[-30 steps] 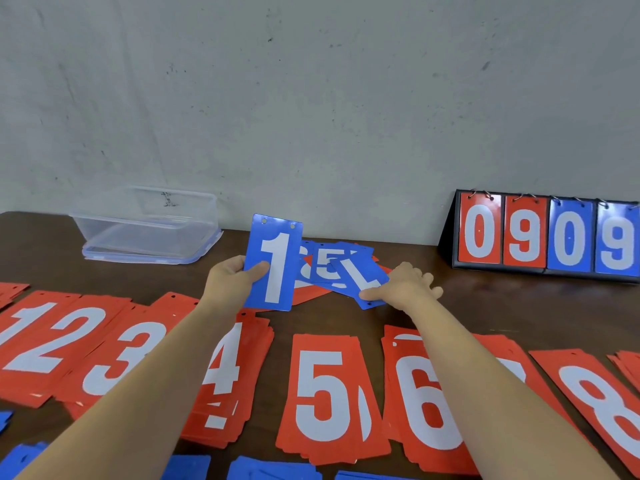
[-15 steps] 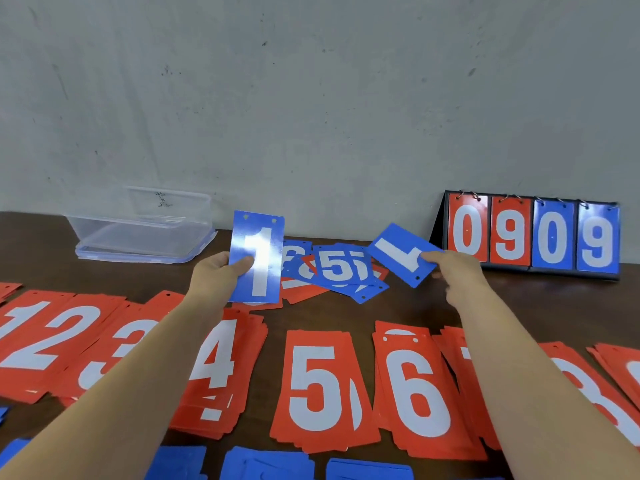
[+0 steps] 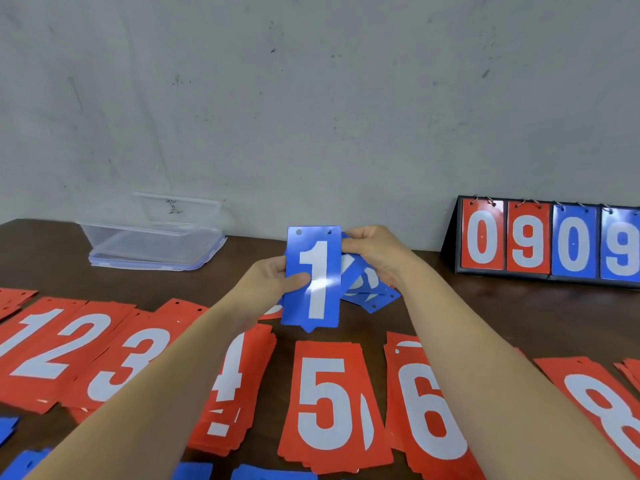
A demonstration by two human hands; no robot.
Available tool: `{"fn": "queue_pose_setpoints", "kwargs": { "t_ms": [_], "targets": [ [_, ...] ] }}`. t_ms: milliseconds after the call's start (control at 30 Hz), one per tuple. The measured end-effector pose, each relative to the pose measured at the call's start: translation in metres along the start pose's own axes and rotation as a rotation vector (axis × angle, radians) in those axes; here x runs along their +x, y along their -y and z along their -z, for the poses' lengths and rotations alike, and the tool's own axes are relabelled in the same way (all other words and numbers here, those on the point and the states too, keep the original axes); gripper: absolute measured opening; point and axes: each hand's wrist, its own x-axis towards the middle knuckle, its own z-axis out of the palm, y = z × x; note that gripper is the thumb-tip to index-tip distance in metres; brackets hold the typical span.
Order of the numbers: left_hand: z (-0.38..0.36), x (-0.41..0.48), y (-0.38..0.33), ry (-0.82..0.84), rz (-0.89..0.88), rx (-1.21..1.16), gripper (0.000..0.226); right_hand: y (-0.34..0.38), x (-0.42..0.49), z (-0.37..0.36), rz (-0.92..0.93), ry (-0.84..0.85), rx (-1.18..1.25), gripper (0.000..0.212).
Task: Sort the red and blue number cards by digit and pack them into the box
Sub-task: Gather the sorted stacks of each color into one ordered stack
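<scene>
1. The left hand point(image 3: 273, 282) is pinching the upright blue 1 card point(image 3: 313, 277) above the surface point(image 3: 485, 306).
2. The right hand point(image 3: 375, 252) is gripping a second blue card point(image 3: 353, 268) behind it.
3. The clear box point(image 3: 152, 237) is sitting at 10 o'clock.

bare workroom: scuffed wall point(image 3: 311, 98), wooden table point(image 3: 485, 306).

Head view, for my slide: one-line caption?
Both hands gather blue cards, a blue 1 card in front, above sorted red piles.

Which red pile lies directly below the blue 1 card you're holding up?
The red 5 pile, between the 4 pile and 6 pile.
</scene>
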Motion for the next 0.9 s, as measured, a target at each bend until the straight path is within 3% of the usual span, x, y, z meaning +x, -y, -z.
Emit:
{"fn": "queue_pose_setpoints", "kwargs": {
  "t_ms": [100,167,267,333,400,500,633,900],
  "targets": [
    [0.008,0.001,0.006,-0.119,0.056,-0.067,0.031,-0.005,0.008,-0.003,0.001,-0.077,0.096,0.017],
    [0.018,0.002,0.011,-0.217,0.074,-0.148,0.03,-0.02,0.019,0.004,-0.051,-0.238,0.052,0.018],
    [0.035,-0.001,0.019,-0.315,0.089,-0.286,0.023,-0.049,0.032,0.015,-0.24,-0.482,-0.454,0.04],
    [0.041,-0.002,0.023,-0.378,0.105,-0.336,0.02,-0.06,0.033,0.013,-0.36,-0.454,-0.71,0.066],
    [0.045,-0.002,0.027,-0.425,0.116,-0.367,0.019,-0.067,0.034,0.005,-0.405,-0.393,-0.81,0.089],
    [0.049,-0.002,0.034,-0.462,0.144,-0.378,0.028,-0.077,0.041,-0.007,-0.414,-0.393,-0.935,0.105],
    [0.054,-0.001,0.039,-0.493,0.169,-0.381,0.04,-0.077,0.044,-0.003,-0.434,-0.393,-0.906,0.098],
    [0.039,0.003,0.037,-0.483,0.189,-0.422,0.03,-0.077,0.032,0.018,-0.461,-0.374,-0.833,0.068]
  ]
}}
